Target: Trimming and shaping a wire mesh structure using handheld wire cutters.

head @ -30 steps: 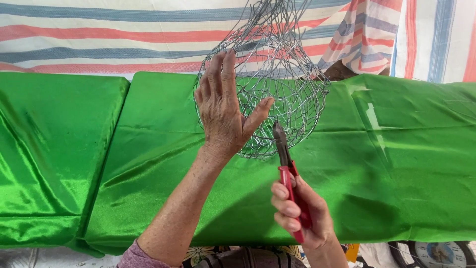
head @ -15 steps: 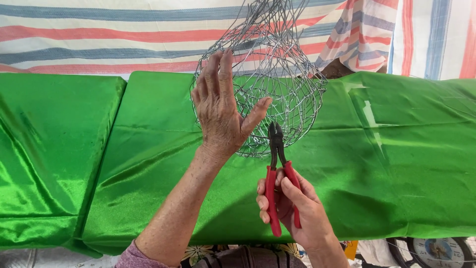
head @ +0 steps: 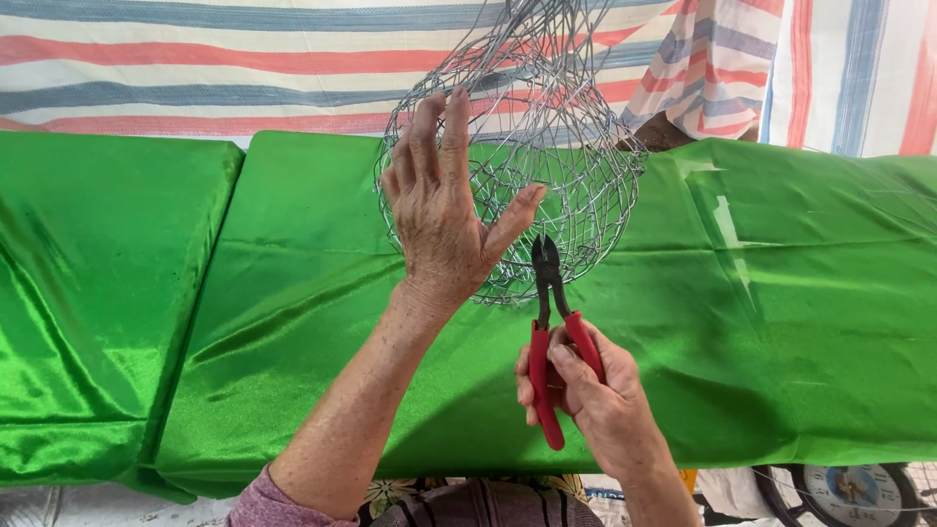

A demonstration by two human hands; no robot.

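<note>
A round basket of bare wire mesh (head: 571, 166) stands on a green satin cloth (head: 781, 322), with loose wire ends sticking up from its top. My left hand (head: 444, 210) lies flat against the basket's near side, fingers spread upward and thumb out to the right. My right hand (head: 590, 395) grips a pair of red-handled cutting pliers (head: 551, 337). Their black jaws are slightly apart and point up at the basket's lower rim, just under my left thumb.
The green cloth covers two tables, with a gap and fold (head: 220, 263) on the left. A red, blue and white striped tarp (head: 195, 59) hangs behind. A round dial scale (head: 849, 488) sits low at the bottom right.
My right hand has raised the pliers toward the basket's lower rim, and their handles and jaws have spread apart. My left hand has stayed on the mesh.
</note>
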